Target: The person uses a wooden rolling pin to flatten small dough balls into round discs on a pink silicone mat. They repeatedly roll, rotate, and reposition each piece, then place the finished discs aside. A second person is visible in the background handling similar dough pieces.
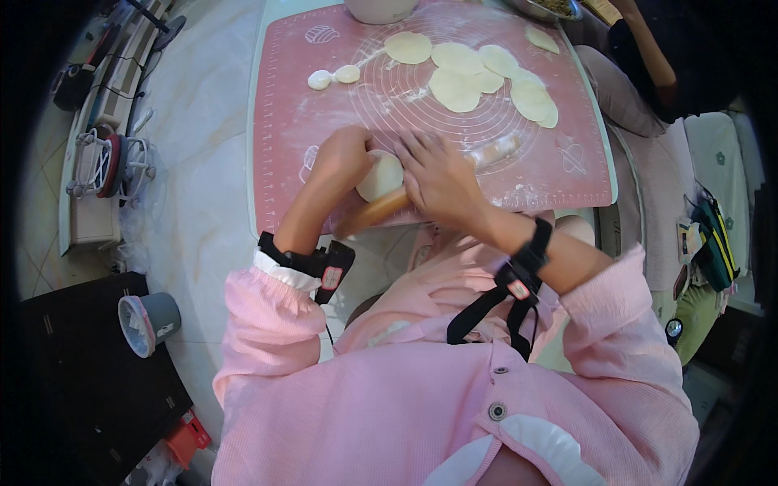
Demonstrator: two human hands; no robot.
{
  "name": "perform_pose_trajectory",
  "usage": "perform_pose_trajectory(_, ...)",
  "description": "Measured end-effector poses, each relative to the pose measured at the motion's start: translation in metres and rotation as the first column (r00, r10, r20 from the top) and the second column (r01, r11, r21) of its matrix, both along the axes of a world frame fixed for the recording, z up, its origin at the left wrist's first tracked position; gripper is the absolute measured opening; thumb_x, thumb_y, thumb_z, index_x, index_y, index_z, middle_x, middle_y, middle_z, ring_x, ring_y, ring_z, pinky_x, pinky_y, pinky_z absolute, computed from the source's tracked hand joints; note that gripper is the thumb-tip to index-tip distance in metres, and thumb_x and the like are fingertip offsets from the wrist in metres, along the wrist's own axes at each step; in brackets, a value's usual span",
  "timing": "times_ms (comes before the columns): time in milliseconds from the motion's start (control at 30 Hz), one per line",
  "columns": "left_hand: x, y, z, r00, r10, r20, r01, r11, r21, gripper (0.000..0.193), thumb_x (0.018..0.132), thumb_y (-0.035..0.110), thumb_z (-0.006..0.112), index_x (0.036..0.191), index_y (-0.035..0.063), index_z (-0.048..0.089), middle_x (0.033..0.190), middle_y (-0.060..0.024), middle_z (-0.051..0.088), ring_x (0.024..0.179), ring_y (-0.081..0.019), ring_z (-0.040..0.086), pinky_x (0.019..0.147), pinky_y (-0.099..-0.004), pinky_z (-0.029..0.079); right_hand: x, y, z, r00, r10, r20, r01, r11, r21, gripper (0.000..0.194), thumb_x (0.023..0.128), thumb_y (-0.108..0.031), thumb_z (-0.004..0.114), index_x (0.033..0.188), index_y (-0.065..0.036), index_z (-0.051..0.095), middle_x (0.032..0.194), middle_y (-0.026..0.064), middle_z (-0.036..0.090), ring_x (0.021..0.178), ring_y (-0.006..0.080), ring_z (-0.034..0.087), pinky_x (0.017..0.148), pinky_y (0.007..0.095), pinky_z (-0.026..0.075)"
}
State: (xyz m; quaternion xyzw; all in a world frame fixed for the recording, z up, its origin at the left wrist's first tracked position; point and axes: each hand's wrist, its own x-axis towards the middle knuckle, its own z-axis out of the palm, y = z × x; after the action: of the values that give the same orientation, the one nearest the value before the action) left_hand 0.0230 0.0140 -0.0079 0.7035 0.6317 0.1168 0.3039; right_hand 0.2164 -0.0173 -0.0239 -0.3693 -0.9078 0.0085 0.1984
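Note:
On a floured pink silicone pastry mat (285, 121), a round dough wrapper (383, 176) lies between my hands. My left hand (345, 159) is curled with its fingers at the wrapper's upper left edge. Under the palm of my right hand (439, 173) runs a wooden rolling pin (374, 212), set aslant across the wrapper's lower edge; its near end sticks out over the mat's front edge and its floured far end shows to the right. Two small flattened dough pieces (319, 79) lie at upper left. Several rolled wrappers (454, 89) lie farther back, many overlapping.
A white bowl (382, 9) stands at the table's far edge, with a metal bowl of filling (550, 8) at the far right corner. A person in dark clothes (674, 54) sits at the right. A grey bin (152, 322) stands at lower left, beside a black surface.

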Motion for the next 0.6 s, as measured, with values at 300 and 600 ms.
perform_pose_trajectory(300,-0.024,-0.02,0.002,0.932,0.142,0.333,-0.018,0.938,-0.347,0.015,0.082,0.003,0.062,0.094,-0.005,0.063,0.077,-0.004,0.062,0.071,-0.0122,0.059,0.064,-0.0258,0.047,0.005,-0.014,-0.004,0.999,-0.048,-0.018,0.048,0.999,-0.007,0.047,0.087,-0.022,0.053,0.122,0.011,0.051,0.127,0.0248,0.053,0.122,0.0369,0.049,0.105,0.0459,0.034)
perform_pose_trajectory(600,-0.011,-0.015,0.006,0.981,0.017,0.192,-0.014,1.0,-0.02,0.022,0.081,0.006,0.058,0.099,-0.0037,0.067,0.091,-0.0211,0.068,0.083,-0.0305,0.065,0.079,-0.0374,0.05,-0.027,0.048,-0.016,0.984,-0.173,0.045,0.168,0.981,0.1,0.045,0.088,-0.015,0.048,0.125,0.009,0.047,0.131,0.0255,0.049,0.125,0.037,0.046,0.105,0.0474,0.034)
